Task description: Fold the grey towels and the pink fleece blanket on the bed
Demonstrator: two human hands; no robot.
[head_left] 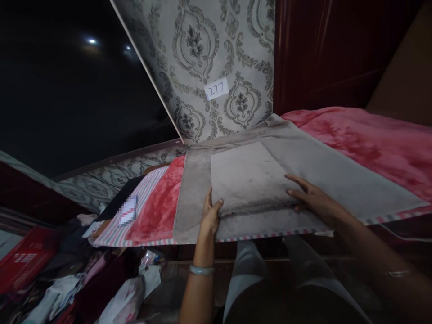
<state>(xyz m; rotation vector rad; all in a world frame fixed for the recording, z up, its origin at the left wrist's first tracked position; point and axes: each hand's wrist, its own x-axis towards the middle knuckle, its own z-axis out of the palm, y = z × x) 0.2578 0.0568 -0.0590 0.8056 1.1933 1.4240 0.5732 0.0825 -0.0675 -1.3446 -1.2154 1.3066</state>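
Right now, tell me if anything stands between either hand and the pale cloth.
Nothing visible does: the left hand is at the left edge of the pale cloth, the right hand at its right edge.

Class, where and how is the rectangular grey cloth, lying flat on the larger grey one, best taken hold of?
Probably by the left and right edges of the rectangular grey cloth, near the front, one hand from each side, thumbs above. It lies broad and flat, its near edge looking thick; the left hand and right hand are at those sides.
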